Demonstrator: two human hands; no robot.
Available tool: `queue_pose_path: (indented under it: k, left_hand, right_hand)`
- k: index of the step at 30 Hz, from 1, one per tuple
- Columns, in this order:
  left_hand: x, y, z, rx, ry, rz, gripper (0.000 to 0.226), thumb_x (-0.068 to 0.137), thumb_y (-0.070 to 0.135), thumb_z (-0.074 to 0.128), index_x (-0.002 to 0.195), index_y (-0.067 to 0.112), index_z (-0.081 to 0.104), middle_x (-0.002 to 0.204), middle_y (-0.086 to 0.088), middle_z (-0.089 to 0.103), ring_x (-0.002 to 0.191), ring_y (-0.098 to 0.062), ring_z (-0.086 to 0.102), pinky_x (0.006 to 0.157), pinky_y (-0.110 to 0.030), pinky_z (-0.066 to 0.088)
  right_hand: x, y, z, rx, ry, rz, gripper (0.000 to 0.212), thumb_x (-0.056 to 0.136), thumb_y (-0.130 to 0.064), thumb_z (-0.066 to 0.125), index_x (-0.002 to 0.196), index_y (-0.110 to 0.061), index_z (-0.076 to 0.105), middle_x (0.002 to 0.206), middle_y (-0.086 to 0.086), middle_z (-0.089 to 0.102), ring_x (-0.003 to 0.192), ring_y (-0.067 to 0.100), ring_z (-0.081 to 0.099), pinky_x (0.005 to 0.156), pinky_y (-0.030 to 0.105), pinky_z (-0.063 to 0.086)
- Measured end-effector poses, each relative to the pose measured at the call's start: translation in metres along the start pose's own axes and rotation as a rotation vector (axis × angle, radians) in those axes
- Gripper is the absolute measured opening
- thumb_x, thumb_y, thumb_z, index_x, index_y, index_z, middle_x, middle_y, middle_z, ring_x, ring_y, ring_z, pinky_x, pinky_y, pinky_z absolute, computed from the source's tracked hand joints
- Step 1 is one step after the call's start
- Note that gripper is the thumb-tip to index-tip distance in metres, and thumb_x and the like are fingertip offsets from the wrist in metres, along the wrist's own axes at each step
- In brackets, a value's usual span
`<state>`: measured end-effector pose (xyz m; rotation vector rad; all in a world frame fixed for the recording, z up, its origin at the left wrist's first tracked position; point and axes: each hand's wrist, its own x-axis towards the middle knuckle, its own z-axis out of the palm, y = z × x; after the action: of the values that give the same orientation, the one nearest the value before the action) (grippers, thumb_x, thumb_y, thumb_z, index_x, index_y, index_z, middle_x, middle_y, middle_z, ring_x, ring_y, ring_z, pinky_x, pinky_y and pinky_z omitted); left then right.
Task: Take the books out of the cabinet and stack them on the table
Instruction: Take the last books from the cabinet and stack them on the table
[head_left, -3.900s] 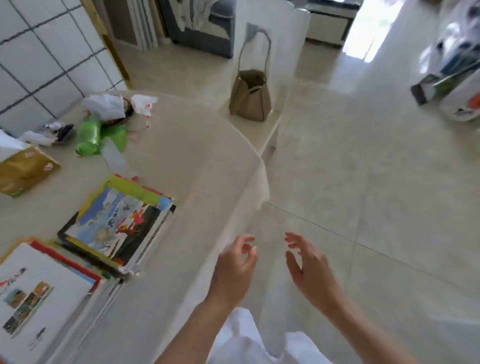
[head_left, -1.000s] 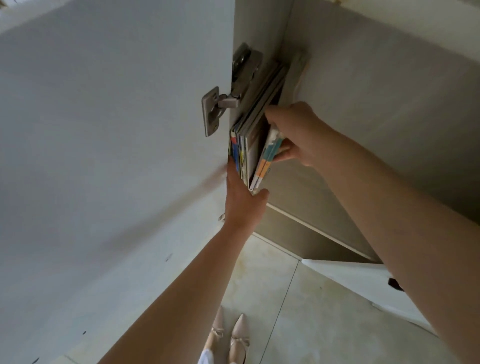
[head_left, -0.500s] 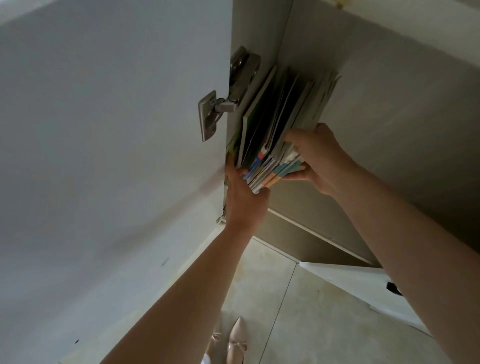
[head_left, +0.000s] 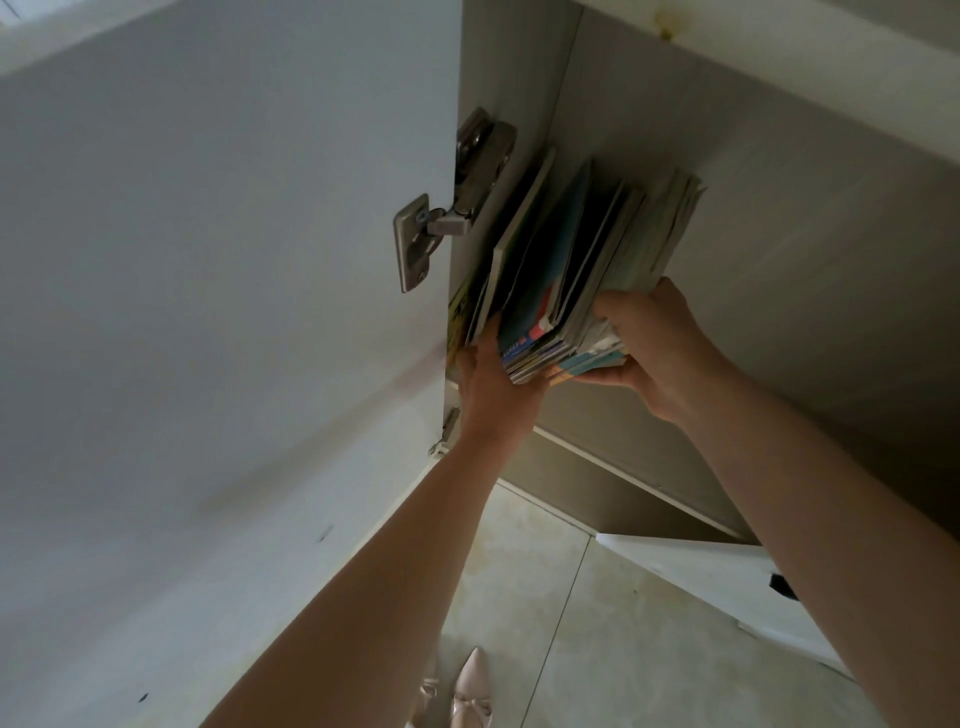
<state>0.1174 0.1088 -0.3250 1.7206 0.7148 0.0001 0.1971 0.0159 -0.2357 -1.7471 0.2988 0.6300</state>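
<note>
A fanned bundle of thin colourful paperback books (head_left: 566, 280) stands at the grey cabinet's (head_left: 779, 218) left wall, pinched between the left hand (head_left: 493, 384) below-left and the right hand (head_left: 660, 348), whose fingers curl round the bundle's right side.

dim, shadowed interior | brighter floor below | wide-angle edge distortion
</note>
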Motion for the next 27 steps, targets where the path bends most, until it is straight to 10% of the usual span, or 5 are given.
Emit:
queue_pose_path:
  k: [9, 21, 27]
  left_hand:
    - [-0.033, 0.009, -0.001, 0.668, 0.318, 0.485, 0.062, 0.078, 0.016, 0.046, 0.140, 0.009, 0.042, 0.149, -0.022, 0.032, 0.141, -0.041, 0.025, 0.104, -0.049, 0.043]
    - [-0.001, 0.038, 0.002, 0.683, 0.224, 0.261, 0.096, 0.077, 0.036, 0.075, 0.151, 0.012, 0.018, 0.148, -0.018, 0.033, 0.133, -0.038, 0.028, 0.107, -0.051, 0.034]
    - [-0.001, 0.028, -0.007, 0.473, 0.030, 0.379, 0.076, 0.076, 0.022, 0.070, 0.143, 0.030, 0.036, 0.125, -0.001, 0.054, 0.123, -0.028, 0.033, 0.096, -0.042, 0.039]
  right_hand:
    - [-0.001, 0.001, -0.004, -0.012, 0.009, -0.001, 0.043, 0.080, -0.009, 0.058, 0.121, -0.007, 0.045, 0.109, 0.020, 0.062, 0.084, 0.035, 0.069, 0.059, 0.045, 0.060]
    - [-0.005, -0.002, -0.009, -0.012, -0.016, 0.017, 0.044, 0.081, -0.007, 0.060, 0.121, -0.011, 0.041, 0.112, 0.018, 0.058, 0.089, 0.034, 0.066, 0.066, 0.049, 0.060]
    - [-0.012, -0.011, -0.023, -0.188, -0.090, 0.055, 0.065, 0.074, -0.048, 0.071, 0.126, -0.014, 0.049, 0.114, 0.011, 0.065, 0.101, 0.028, 0.064, 0.082, 0.054, 0.056]
